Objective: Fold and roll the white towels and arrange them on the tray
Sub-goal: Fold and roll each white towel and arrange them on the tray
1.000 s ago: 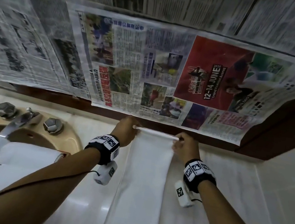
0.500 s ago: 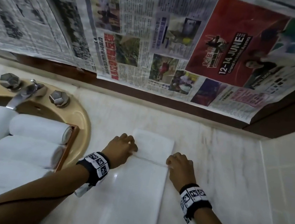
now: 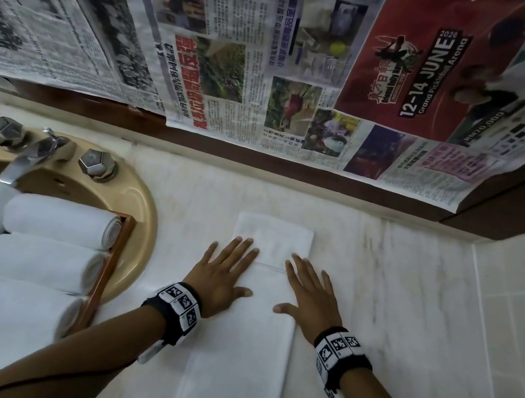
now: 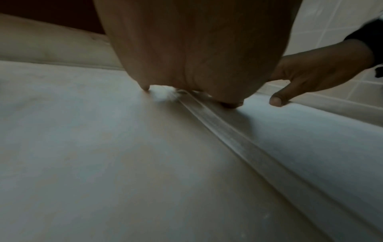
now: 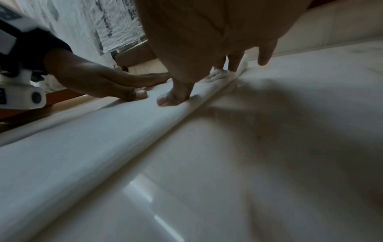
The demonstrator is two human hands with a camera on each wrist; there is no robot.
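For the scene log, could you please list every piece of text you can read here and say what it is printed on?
"12-14 JUNE", on the red advert in the newspaper on the wall.
"2026", same advert, above the date.
"Grand Pickleball Arena", same advert, under the date.
Chinese headlines and columns on the newspaper: too blurred to read.
Wristbands: square coded markers, no words.

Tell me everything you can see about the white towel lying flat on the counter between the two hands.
The towel is a long, narrow white strip of soft-looking cloth, folded lengthwise and lying flat on the pale marble counter, running away from the person. Its far end is folded back over itself, leaving a straight edge across it. The left hand and right hand press on it with flat, spread fingers, each overlapping a side edge. It lies apart from the tray of rolled towels.
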